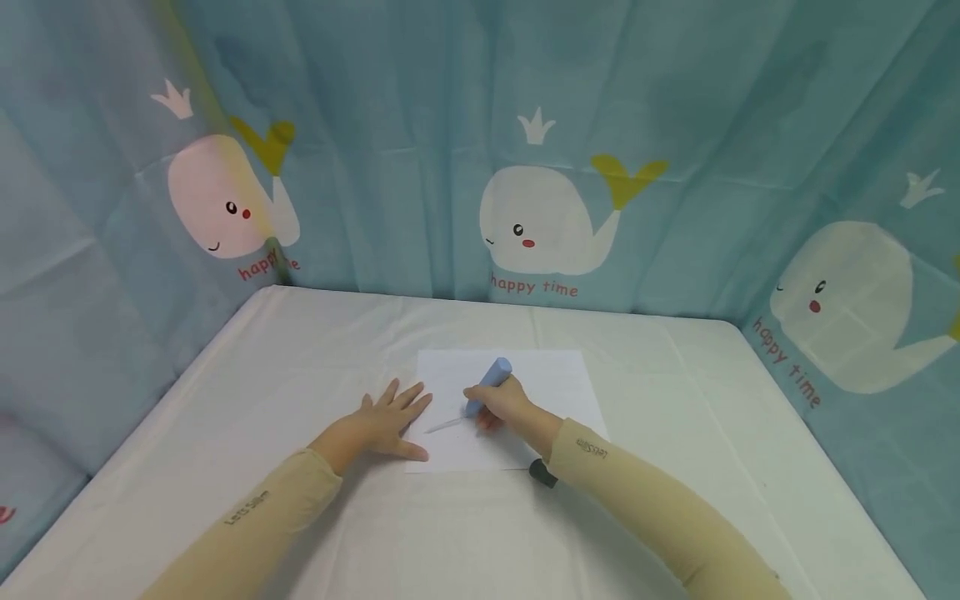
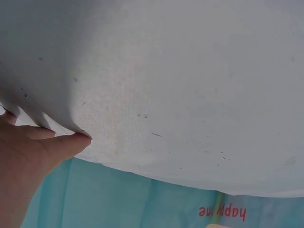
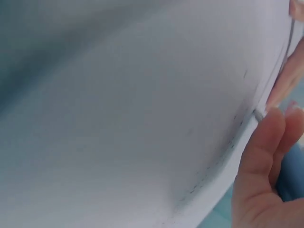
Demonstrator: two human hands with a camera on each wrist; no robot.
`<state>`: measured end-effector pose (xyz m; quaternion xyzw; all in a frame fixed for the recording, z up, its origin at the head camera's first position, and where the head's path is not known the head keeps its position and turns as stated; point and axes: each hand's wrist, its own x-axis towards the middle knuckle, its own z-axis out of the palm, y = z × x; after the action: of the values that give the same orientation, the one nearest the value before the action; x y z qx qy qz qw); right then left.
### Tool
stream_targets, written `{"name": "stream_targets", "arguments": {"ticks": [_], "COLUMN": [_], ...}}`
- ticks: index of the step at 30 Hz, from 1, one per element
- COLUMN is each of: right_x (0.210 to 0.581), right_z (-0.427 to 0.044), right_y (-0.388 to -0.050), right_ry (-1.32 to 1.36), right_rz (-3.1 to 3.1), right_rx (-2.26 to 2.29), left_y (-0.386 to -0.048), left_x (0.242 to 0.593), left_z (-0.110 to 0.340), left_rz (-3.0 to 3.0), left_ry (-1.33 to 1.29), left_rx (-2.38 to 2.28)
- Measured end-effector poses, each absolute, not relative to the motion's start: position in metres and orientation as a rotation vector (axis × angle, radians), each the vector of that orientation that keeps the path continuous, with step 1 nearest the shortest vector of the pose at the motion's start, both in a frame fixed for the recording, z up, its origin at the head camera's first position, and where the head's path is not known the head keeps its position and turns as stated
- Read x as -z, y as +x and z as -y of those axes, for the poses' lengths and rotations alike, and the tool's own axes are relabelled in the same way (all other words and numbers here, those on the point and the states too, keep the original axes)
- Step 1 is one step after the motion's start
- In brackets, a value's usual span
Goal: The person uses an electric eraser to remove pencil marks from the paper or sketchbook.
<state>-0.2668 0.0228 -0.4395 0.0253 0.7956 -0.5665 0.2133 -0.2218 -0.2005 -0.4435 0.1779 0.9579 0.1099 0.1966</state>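
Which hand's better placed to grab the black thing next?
Probably the left hand: it lies spread, holding nothing, while the right hand, though nearer the black thing, grips the blue tool.

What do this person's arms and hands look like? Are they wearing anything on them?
Both forearms are covered by plain beige sleeves: the left sleeve and the right sleeve, each ending near the wrist and printed with small dark lettering that seems to read "Let'sSlim". The left hand and right hand are bare, with no gloves visible.
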Motion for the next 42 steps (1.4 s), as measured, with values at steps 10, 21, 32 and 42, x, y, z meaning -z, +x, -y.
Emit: {"name": "stream_targets", "arguments": {"ticks": [10, 21, 32, 42], "right_x": [0.4381, 0.4352, 0.4330, 0.4326], "right_z": [-0.0235, -0.0221, -0.0199, -0.0188], "right_y": [-0.2643, -0.2646, -0.2627, -0.2627], "right_ry": [0.091, 0.099, 0.097, 0.089], "right_rz": [-2.202, -2.205, -2.228, -2.237], "right_rx": [1.568, 1.572, 1.550, 1.554], "left_y": [-0.2221, -0.2224, -0.2227, -0.2208], "left_x": [0.4435, 0.4411, 0.4467, 0.4431], "left_z": [0.1977, 0.1989, 0.2003, 0.2004], "left_rz": [-2.669, -2.677, -2.676, -2.678], "left_ry": [0.505, 0.508, 0.502, 0.488], "left_rx": [-0.317, -0.296, -0.291, -0.312]}}
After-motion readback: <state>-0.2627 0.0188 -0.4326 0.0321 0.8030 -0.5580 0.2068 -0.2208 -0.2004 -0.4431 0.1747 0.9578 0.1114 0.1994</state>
